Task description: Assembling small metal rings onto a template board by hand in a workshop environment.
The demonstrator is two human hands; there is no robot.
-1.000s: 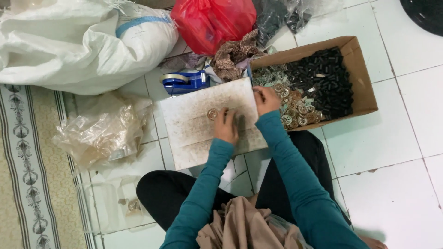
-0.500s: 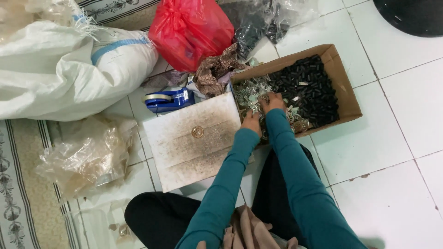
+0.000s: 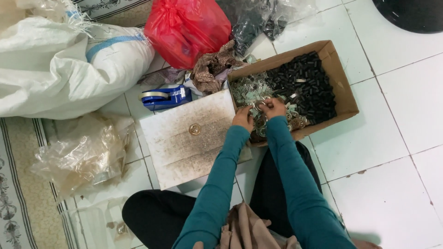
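Note:
Both my hands reach into an open cardboard box (image 3: 345, 92) on the tiled floor. My left hand (image 3: 243, 118) and my right hand (image 3: 274, 107) lie close together, fingers curled down into a pile of small metal rings (image 3: 297, 122) at the box's near left corner. I cannot see whether either hand holds a ring. Behind them the box holds silvery flat parts (image 3: 250, 90) and many small black cylinders (image 3: 305, 86). Left of the box lies a stained white board (image 3: 180, 147) with one small round metal piece (image 3: 194, 129) on it.
A blue tape dispenser (image 3: 166, 97) and crumpled brown cloth (image 3: 212, 67) lie behind the board. Further back are a red plastic bag (image 3: 187, 28), a dark bag (image 3: 251, 23) and a big white sack (image 3: 69, 69). Clear plastic bags (image 3: 78, 157) sit left, beside a patterned rug (image 3: 18, 184).
Both hands left the white board and moved right into the box. A small round metal piece stays on the board. The view has shifted up and right.

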